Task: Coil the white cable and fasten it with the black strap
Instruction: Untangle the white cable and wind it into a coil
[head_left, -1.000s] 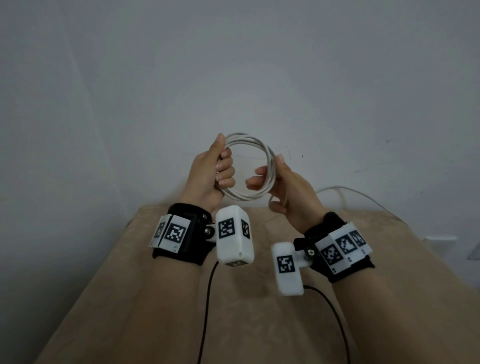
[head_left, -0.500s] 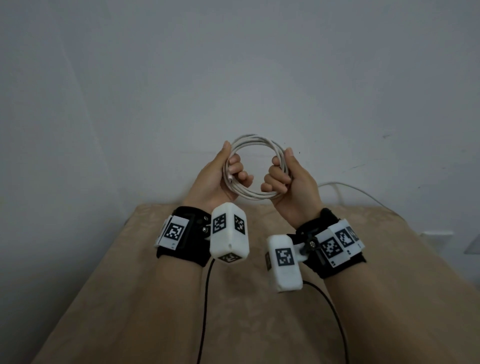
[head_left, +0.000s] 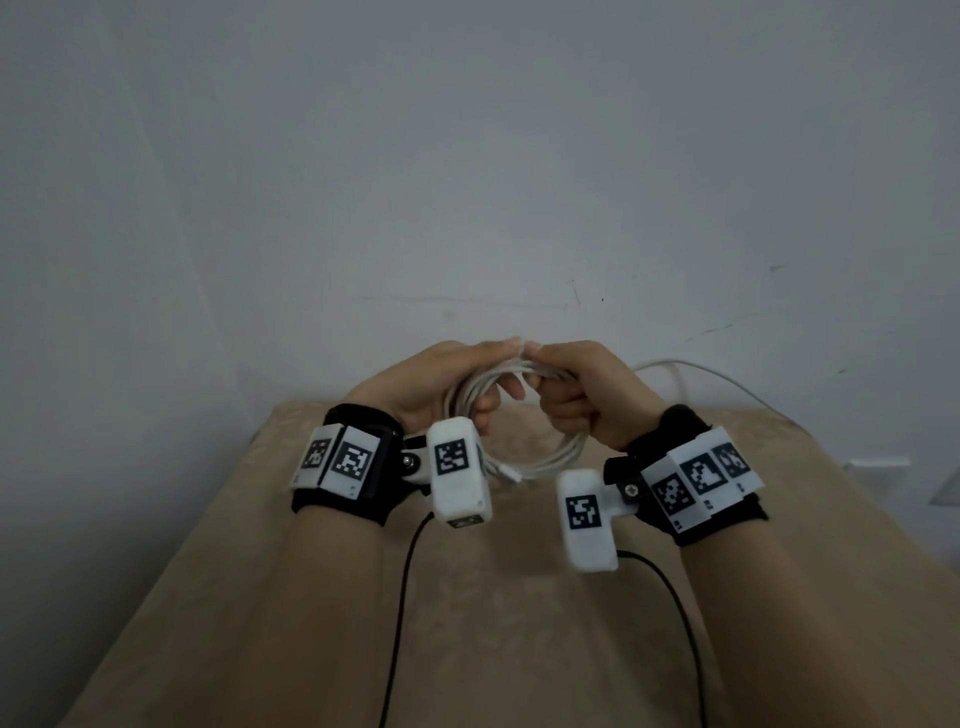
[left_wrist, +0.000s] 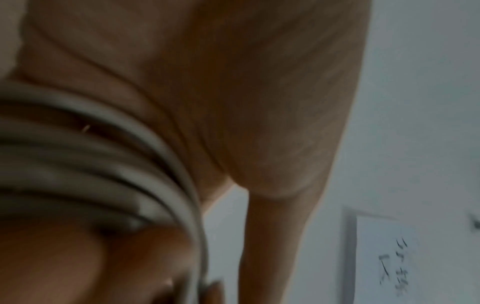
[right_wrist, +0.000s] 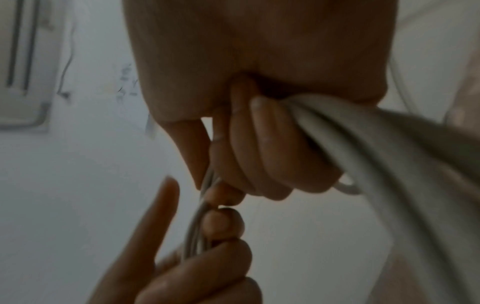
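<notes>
Both-handed grip, left hand (head_left: 441, 382) and right hand (head_left: 587, 387), on white cable (head_left: 550, 457) (knuckles up).

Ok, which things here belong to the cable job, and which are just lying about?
Job:
- white cable, coiled, gripped by left hand and right hand
- black strap: not visible

Just there:
- beige-covered table
- second white cord along the wall
- wall plate

Smooth white plastic-sheathed cable (head_left: 524, 457); matt tan cloth table cover (head_left: 467, 649).
</notes>
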